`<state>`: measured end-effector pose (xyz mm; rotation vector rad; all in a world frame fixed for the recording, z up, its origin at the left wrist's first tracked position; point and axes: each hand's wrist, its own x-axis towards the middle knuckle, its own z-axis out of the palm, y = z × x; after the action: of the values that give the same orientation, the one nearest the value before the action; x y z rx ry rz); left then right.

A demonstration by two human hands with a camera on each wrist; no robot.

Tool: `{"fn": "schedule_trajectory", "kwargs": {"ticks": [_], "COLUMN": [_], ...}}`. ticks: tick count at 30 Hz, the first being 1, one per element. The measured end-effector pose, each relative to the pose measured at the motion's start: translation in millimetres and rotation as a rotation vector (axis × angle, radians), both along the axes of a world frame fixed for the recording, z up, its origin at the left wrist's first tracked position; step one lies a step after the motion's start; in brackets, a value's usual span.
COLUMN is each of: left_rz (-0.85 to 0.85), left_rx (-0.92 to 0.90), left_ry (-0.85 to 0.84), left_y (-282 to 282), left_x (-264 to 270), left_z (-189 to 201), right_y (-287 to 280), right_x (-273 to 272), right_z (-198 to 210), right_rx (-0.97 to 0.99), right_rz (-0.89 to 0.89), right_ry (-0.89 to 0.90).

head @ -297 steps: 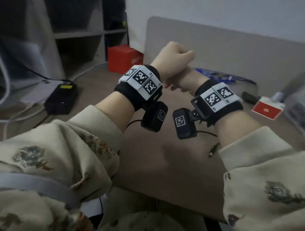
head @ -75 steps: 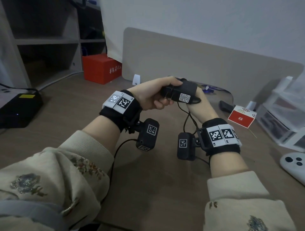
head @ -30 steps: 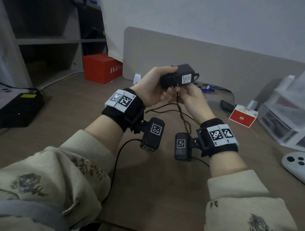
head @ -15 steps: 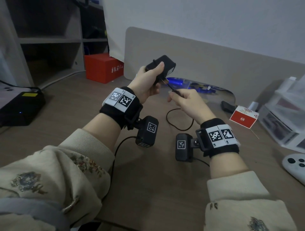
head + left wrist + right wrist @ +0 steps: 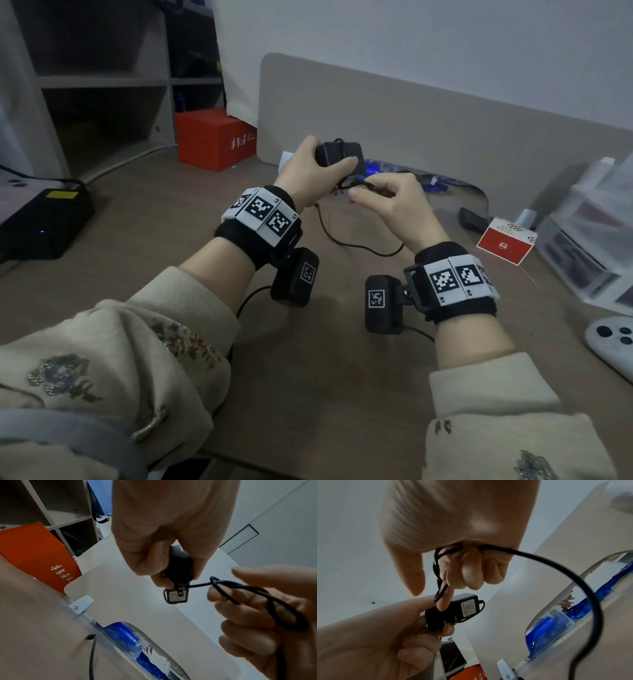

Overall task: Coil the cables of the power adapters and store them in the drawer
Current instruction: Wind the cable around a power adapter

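While both hands work above the table (image 5: 308,377), the three views split the facts like this.
Adapter: black power adapter (image 5: 339,155) held in the air, in front of the beige divider panel (image 5: 411,113).
Left hand: left hand (image 5: 308,174) wraps the adapter, thumb on top, fingers curled under; a firm grip.
Right hand: right hand (image 5: 397,209), just right of the adapter, fingers curled, pinching the black cable (image 5: 359,244).
Head view only: a slack run of cable sags from the hands toward the table; a red box (image 5: 214,137) stands left of the adapter.
Left wrist only: cable loop (image 5: 267,601) lies over the right fingers (image 5: 240,615); the adapter's labelled end (image 5: 175,596) faces the camera.
Right wrist only: side label (image 5: 469,608) shows; one turn of cable arcs wide to the right; cable bunched inside the curled fingers (image 5: 471,574).
Axis: adapter's long side runs roughly left to right, toward the right hand; prongs poke out below.
Also near: white controller (image 5: 609,342) far right of the adapter.
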<state>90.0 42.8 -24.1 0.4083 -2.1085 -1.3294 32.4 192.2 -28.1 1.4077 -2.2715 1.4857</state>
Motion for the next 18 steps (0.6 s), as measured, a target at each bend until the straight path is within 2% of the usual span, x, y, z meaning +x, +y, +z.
{"fn": "schedule_trajectory", "kwargs": {"ticks": [4,8,11,13,16,18], "left_rz": [0.046,0.093,0.104,0.042,-0.195,-0.321], "left_rx": [-0.1,-0.201,-0.274,-0.245,-0.074,-0.025], "left_ry": [-0.044,-0.139,-0.22,-0.28,-0.413,-0.487], "left_y": [-1.0,-1.2,-0.9,1.0,5.7,4.1], "left_x": [1.4,1.1,4.0,6.0,9.9,12.8], "left_z": [-1.9,-3.9,-2.2,0.1,5.0,7.9], "right_y": [1.7,1.2,3.7,6.0,8.7,9.8], "right_x": [-1.2,-5.8,-6.4,-8.4,-11.7,-13.8], "right_z": [2.0,-0.5,0.8,3.0,4.0,3.5], "right_rx": [-0.137,-0.176,-0.305,-0.381,-0.419,-0.435], "right_rz": [0.016,-0.063,-0.114,-0.153,-0.21,-0.231], "right_ry": [-0.048,-0.016,-0.025,-0.005,0.032,0.04]}}
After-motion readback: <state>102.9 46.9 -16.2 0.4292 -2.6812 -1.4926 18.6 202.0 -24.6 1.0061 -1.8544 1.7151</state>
